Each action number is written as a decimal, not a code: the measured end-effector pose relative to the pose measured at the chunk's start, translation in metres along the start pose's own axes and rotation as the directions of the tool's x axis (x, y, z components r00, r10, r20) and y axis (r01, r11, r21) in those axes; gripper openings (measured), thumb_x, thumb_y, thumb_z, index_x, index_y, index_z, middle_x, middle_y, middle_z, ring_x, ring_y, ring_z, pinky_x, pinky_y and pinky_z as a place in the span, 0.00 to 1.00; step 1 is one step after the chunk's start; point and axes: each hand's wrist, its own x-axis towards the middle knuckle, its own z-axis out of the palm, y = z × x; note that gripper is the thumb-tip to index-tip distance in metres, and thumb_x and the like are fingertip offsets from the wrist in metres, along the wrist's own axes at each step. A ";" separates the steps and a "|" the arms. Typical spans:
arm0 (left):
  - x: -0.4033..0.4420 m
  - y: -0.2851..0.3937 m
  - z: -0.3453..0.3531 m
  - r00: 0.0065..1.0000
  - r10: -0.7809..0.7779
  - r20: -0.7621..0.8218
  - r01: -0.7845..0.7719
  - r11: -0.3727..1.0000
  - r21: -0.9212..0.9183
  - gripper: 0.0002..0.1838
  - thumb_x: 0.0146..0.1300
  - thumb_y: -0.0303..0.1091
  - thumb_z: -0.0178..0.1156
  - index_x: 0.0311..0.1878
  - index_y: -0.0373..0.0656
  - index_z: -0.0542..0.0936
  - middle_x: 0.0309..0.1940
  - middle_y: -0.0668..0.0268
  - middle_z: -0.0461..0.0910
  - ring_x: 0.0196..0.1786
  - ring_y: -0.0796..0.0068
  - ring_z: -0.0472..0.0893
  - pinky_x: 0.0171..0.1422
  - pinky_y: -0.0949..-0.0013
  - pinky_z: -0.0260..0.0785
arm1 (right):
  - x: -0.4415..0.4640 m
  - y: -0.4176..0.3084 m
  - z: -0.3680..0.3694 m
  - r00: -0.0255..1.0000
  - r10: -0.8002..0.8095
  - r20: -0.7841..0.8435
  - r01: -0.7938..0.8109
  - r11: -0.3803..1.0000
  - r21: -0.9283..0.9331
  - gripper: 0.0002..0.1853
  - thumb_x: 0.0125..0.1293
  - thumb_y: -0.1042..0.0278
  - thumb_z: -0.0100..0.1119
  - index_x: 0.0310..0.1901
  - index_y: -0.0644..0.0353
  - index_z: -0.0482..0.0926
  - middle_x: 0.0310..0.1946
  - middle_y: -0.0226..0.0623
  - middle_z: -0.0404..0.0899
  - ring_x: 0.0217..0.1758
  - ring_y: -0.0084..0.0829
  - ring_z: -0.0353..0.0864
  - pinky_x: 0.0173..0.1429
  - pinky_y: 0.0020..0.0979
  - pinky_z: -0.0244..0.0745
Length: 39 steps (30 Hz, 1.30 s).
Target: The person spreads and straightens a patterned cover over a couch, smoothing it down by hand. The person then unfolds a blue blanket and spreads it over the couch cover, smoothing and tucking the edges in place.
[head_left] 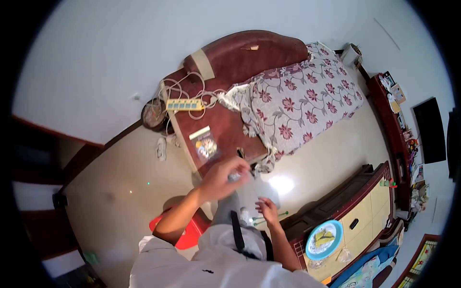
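Note:
My left hand (222, 180) is raised over the front edge of the red couch seat, its fingers curled in. Something small and pale shows by the fingers, too blurred to name. Just beyond lies a small dark object (240, 152) on the seat's edge. A colourful flat packet or booklet (205, 145) rests on the seat past this hand. Lower and to the right, my right hand (267, 210) hangs with its fingers loosely bent and apart. Near it are thin green sticks (272, 219) and a small white object (245, 215).
A yellow power strip (185, 104) with tangled white cables sits on the couch, beside a floral cover (307, 101). A red stool (191, 234) stands under me. To the right, a low table (365, 204) carries a blue basin (337, 235). Shoes (161, 149) lie on the floor.

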 end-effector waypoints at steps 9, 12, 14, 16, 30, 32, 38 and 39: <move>0.201 -0.513 -0.062 0.693 -0.657 -0.298 0.674 0.737 -0.057 0.21 0.67 0.48 0.66 0.51 0.39 0.79 0.40 0.59 0.86 0.39 0.66 0.85 0.42 0.65 0.78 | 0.213 0.046 -0.015 0.948 -0.075 -0.310 -0.112 0.832 -0.543 0.21 0.66 0.66 0.63 0.59 0.63 0.78 0.41 0.42 0.85 0.39 0.33 0.85 0.44 0.33 0.80; 0.278 -0.553 -0.070 0.411 -0.902 -0.132 0.752 0.417 -0.510 0.28 0.67 0.50 0.66 0.57 0.36 0.75 0.44 0.50 0.86 0.40 0.56 0.87 0.43 0.61 0.81 | 0.294 0.055 -0.009 0.923 -0.244 -0.297 -0.037 0.712 -0.701 0.29 0.65 0.62 0.67 0.64 0.63 0.72 0.45 0.45 0.83 0.41 0.36 0.85 0.47 0.36 0.81; 0.300 -0.560 -0.074 0.262 -0.961 -0.093 0.751 0.263 -0.606 0.31 0.67 0.51 0.65 0.60 0.33 0.73 0.46 0.46 0.85 0.42 0.53 0.87 0.45 0.58 0.83 | 0.345 0.037 -0.007 0.916 -0.213 -0.339 -0.043 0.789 -0.613 0.37 0.63 0.59 0.70 0.69 0.63 0.65 0.56 0.54 0.77 0.52 0.45 0.82 0.53 0.40 0.80; 0.312 -0.574 -0.073 0.180 -0.976 -0.126 0.751 0.219 -0.623 0.33 0.67 0.52 0.64 0.61 0.30 0.70 0.48 0.42 0.83 0.45 0.50 0.87 0.49 0.55 0.83 | 0.386 0.013 -0.009 0.856 -0.291 -0.427 0.021 0.846 -0.533 0.40 0.62 0.59 0.71 0.71 0.63 0.62 0.60 0.59 0.73 0.57 0.51 0.79 0.57 0.43 0.78; 0.309 -0.461 -0.323 0.543 -0.438 -0.716 0.218 0.898 -0.383 0.16 0.76 0.41 0.45 0.47 0.37 0.75 0.41 0.60 0.79 0.42 0.66 0.81 0.50 0.62 0.77 | 0.389 -0.028 0.030 0.911 -0.405 -0.076 0.079 0.351 -0.933 0.31 0.58 0.55 0.72 0.60 0.57 0.71 0.59 0.41 0.77 0.62 0.49 0.75 0.62 0.51 0.71; 0.305 -0.483 -0.391 0.451 -0.271 -0.850 0.431 0.900 -0.059 0.12 0.75 0.38 0.49 0.43 0.37 0.73 0.38 0.61 0.78 0.40 0.68 0.79 0.46 0.61 0.75 | 0.392 -0.033 0.032 0.921 -0.388 0.045 0.213 0.404 -0.890 0.28 0.58 0.60 0.70 0.60 0.56 0.74 0.66 0.39 0.71 0.67 0.50 0.70 0.67 0.50 0.67; 0.290 -0.604 -0.512 0.423 -0.145 -0.894 0.743 0.621 0.251 0.24 0.73 0.47 0.54 0.51 0.30 0.75 0.46 0.52 0.80 0.49 0.61 0.80 0.54 0.58 0.73 | 0.398 -0.028 0.056 0.917 -0.295 -0.269 0.000 0.675 -0.738 0.11 0.66 0.65 0.59 0.46 0.61 0.78 0.36 0.51 0.83 0.42 0.56 0.82 0.45 0.54 0.77; 0.302 -0.595 -0.504 0.394 -0.160 -0.905 0.750 0.626 0.216 0.24 0.73 0.47 0.55 0.52 0.30 0.74 0.48 0.50 0.80 0.51 0.60 0.80 0.55 0.58 0.73 | 0.390 -0.032 0.079 0.951 -0.209 -0.229 -0.014 0.709 -0.705 0.11 0.66 0.65 0.58 0.46 0.61 0.78 0.35 0.52 0.82 0.40 0.57 0.82 0.43 0.54 0.77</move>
